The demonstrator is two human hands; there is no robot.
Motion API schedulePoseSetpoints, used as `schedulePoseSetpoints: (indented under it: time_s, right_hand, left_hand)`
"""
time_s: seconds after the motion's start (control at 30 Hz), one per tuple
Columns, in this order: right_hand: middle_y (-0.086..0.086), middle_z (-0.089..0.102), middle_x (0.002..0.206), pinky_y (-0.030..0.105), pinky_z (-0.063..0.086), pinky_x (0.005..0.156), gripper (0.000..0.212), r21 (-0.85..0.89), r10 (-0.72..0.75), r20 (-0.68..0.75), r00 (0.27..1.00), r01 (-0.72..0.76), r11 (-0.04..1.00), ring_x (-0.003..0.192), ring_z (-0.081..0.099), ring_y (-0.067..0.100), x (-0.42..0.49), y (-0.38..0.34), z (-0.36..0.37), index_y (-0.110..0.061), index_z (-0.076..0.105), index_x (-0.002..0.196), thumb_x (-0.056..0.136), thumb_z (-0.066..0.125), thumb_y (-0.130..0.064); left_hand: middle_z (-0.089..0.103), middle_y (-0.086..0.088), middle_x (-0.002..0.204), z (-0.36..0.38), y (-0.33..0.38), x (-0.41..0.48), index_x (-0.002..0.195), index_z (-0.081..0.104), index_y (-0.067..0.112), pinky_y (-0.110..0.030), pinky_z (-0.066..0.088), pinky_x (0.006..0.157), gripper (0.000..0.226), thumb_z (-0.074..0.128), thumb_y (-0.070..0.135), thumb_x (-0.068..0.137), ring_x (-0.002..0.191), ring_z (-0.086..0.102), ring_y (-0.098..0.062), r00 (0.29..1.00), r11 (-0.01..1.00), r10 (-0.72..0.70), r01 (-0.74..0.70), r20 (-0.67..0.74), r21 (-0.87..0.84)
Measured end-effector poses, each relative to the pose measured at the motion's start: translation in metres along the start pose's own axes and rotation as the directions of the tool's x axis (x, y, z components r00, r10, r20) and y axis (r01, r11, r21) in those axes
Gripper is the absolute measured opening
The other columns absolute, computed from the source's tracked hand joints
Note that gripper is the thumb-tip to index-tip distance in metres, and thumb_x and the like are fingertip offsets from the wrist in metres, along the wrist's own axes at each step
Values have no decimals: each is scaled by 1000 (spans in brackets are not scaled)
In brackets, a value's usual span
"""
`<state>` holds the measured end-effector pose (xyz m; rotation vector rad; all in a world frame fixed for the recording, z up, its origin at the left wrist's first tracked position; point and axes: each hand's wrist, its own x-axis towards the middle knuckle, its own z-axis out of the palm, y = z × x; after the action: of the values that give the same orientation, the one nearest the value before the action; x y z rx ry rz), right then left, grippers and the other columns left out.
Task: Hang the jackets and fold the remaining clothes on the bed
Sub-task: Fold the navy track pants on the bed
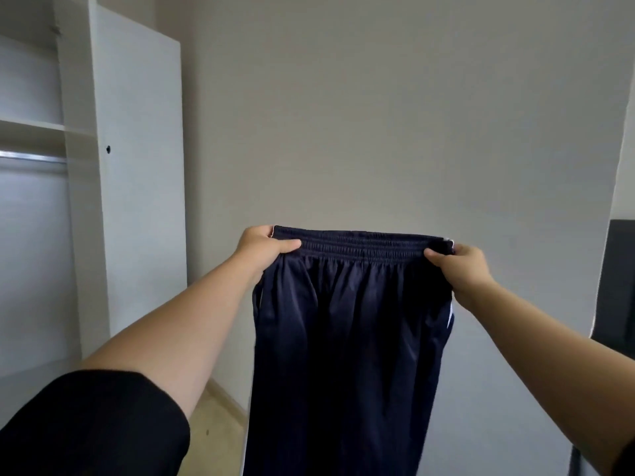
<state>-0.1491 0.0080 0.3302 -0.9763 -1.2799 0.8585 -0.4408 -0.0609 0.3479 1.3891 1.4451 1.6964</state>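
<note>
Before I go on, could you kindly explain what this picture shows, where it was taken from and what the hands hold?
There is no machine here: a person wears one camera on the head, so you look out along their own bare arms. The left hand and the right hand each pinch an end of the elastic waistband of navy trousers, which hang in front of a plain wall. A white stripe runs down one side. On the left stands an open white wardrobe with a shelf and a metal rail. No surface with other clothes is in view.
</note>
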Motion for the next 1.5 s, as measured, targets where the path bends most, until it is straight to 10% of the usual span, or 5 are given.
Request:
schedulePoseSetpoints:
  time_s: [0.23,0.47,0.8,1.2,1.5]
  right_hand:
    - [2,67,72,24,50,56,6,-148,-60,4,998,60,987,63,64,13,-4,13,-16,-6,68,89,87,66,-11]
    - [14,71,96,32,57,72,53,227,88,719,689,-353,908,88,70,24,-29,21,-44,-1,73,92,47,92,-24]
    - [10,69,89,33,53,69,20,235,300,347,889,-392,889,79,67,22,-22,32,-30,1,60,105,98,45,-10]
    - [4,66,96,30,48,86,14,230,-120,945,305,-358,905,94,64,18,-60,13,-3,-12,65,90,80,71,-20]
    - [16,63,111,29,49,90,64,84,47,846,530,-220,972,101,62,23,-57,15,5,9,55,118,64,79,-13]
  left_hand:
    - [65,7,76,7,-9,-4,81,67,15,-18,44,62,6,71,10,81,70,59,-9,982,927,185,-183,26,327]
    - [61,4,74,8,-21,-7,79,63,18,-22,42,66,20,64,-2,84,73,56,-13,937,873,-60,-118,344,474]
    - [55,1,70,16,-29,-3,69,56,15,-26,35,60,19,65,2,81,67,50,-17,987,874,31,-102,155,475]
    - [62,7,66,29,-22,-17,68,64,22,-25,41,59,27,53,-2,75,69,57,-17,844,484,310,-537,438,691]
    - [54,14,85,69,-5,-41,62,73,26,-6,35,65,44,61,-14,76,66,47,5,754,715,429,-620,498,322]
